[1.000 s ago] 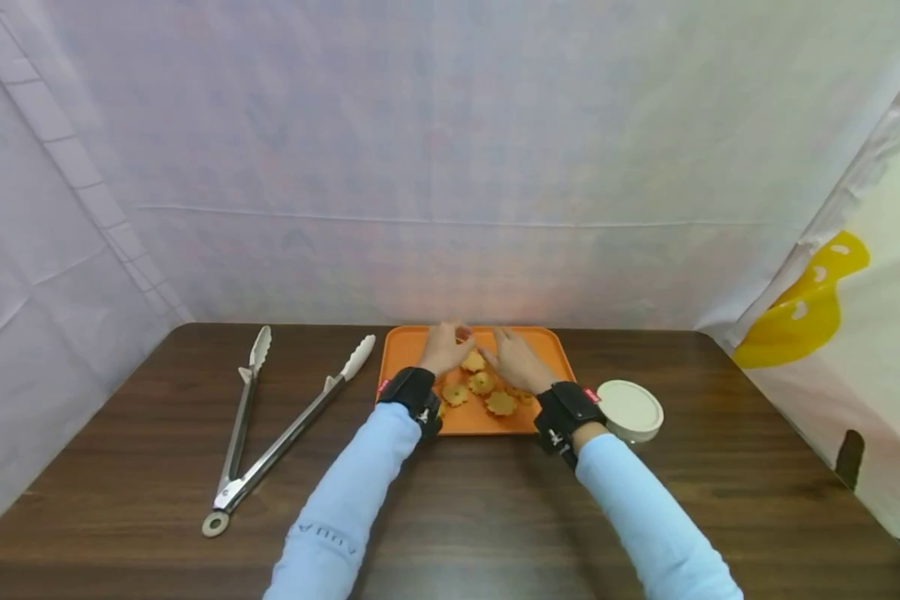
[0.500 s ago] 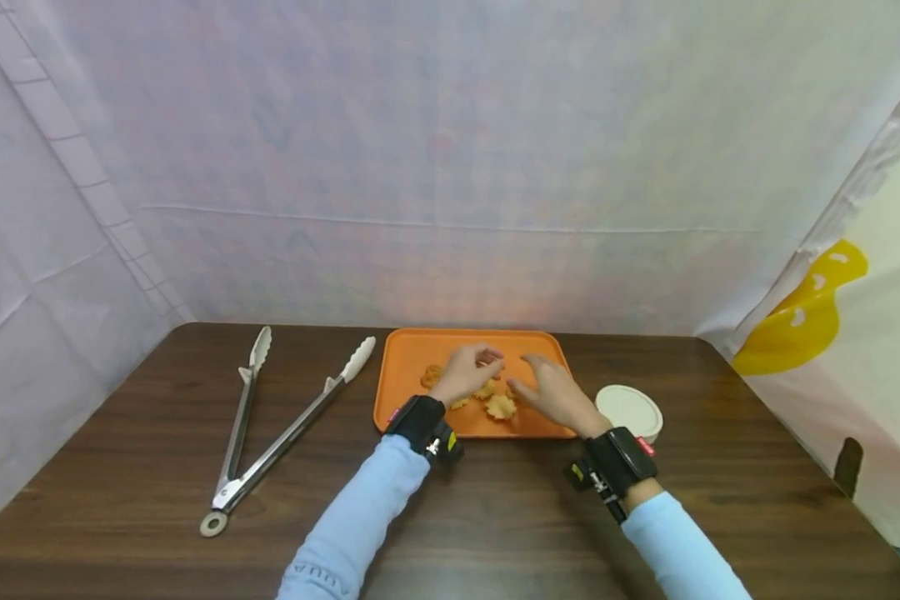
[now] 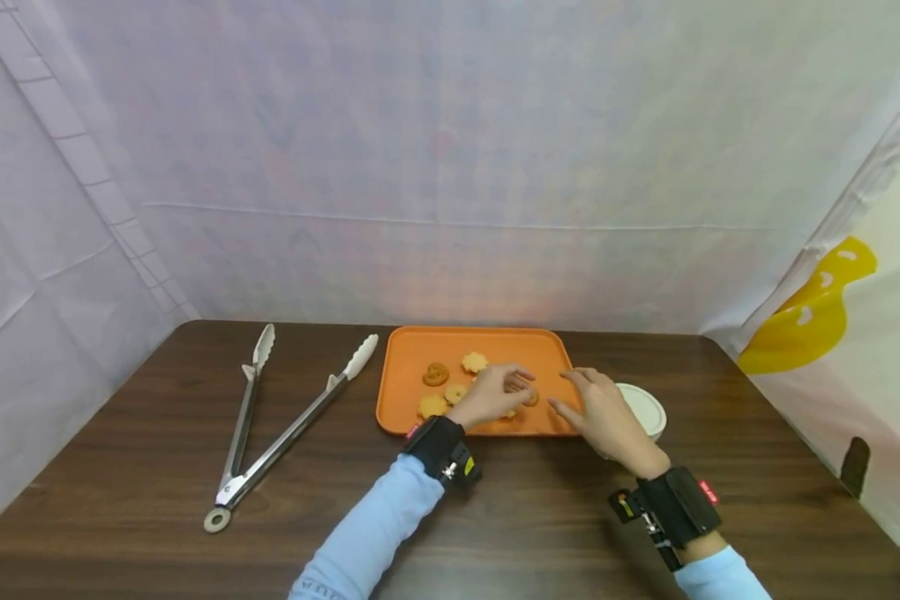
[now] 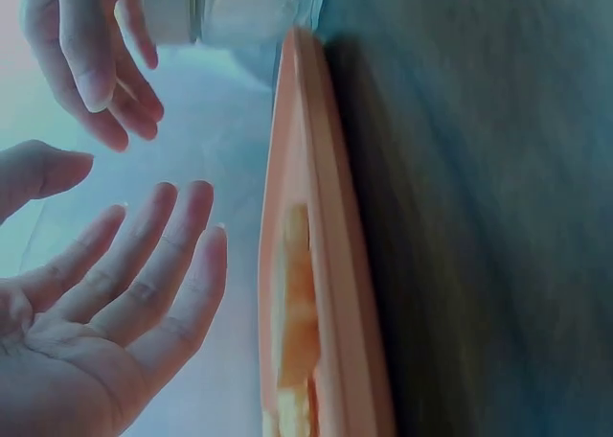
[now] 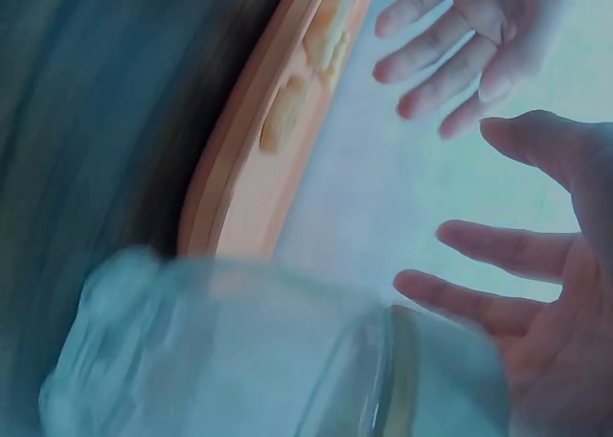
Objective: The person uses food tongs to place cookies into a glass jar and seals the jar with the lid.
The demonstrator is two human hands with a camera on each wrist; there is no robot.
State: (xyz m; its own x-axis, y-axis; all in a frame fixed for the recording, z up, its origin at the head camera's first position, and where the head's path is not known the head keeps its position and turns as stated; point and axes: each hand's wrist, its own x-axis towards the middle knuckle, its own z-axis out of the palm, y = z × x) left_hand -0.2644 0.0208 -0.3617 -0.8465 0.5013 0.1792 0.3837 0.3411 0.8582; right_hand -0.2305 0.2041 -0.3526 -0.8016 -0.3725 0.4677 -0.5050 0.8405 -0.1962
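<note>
Over the orange tray (image 3: 498,343) the left hand (image 3: 495,392), and at its right edge the right hand (image 3: 607,417), hang loosely spread, holding nothing, apart.

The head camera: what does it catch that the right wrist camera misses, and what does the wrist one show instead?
Only the head view shows the metal tongs, the yellow shape on the cloth and the light-blue sleeves.

Only the right wrist view plainly shows the container's clear body from the side; from above it is mostly a pale lid.

Both show the orange tray, some cookies, the dark table, the left hand and the right hand.
</note>
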